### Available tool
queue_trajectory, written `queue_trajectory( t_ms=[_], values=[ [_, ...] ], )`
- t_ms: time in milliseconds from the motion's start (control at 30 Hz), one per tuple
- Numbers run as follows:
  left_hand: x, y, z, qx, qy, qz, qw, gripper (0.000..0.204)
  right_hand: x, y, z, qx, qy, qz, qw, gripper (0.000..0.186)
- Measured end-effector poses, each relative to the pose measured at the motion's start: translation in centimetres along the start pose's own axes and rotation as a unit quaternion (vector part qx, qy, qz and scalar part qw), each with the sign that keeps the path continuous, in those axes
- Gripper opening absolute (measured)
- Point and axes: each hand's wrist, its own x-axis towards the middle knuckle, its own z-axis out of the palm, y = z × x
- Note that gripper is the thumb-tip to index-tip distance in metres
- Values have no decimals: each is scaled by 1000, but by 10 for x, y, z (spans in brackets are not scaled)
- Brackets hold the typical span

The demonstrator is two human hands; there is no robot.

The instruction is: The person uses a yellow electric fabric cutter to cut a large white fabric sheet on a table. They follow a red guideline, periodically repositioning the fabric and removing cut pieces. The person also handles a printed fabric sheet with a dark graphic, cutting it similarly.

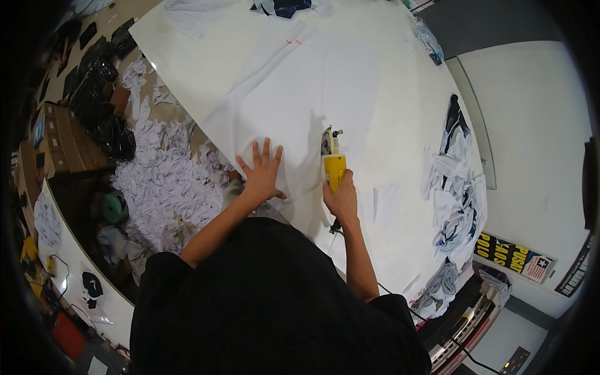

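White fabric (262,94) lies spread over the white table, with small red marks near its far end. My left hand (262,175) presses flat on it, fingers spread, close to the table's left edge. In my right hand (340,199) is a yellow electric rotary fabric cutter (335,164), gripped around its body. The cutter's round blade head points away from me and rests at the fabric, along a faint line running up the cloth. A dark cord trails from the cutter's rear past my right forearm.
White fabric scraps (169,175) are heaped on the floor at left, beside black plastic bags (112,134) and cardboard boxes (65,140). Crumpled white and dark cloth pieces (459,200) line the right side of the table (400,144). Dark patterned fabric (281,7) lies at the far edge.
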Motion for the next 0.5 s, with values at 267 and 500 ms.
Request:
queue_trajectory(
  t_ms=[267,500],
  values=[
    [1,-2,7,-7,21,9,1000,154,51,-24,-10,9,-6,11,1000,51],
    [-11,1,14,-7,36,15,999,154,82,-39,-14,3,12,14,1000,50]
  ],
)
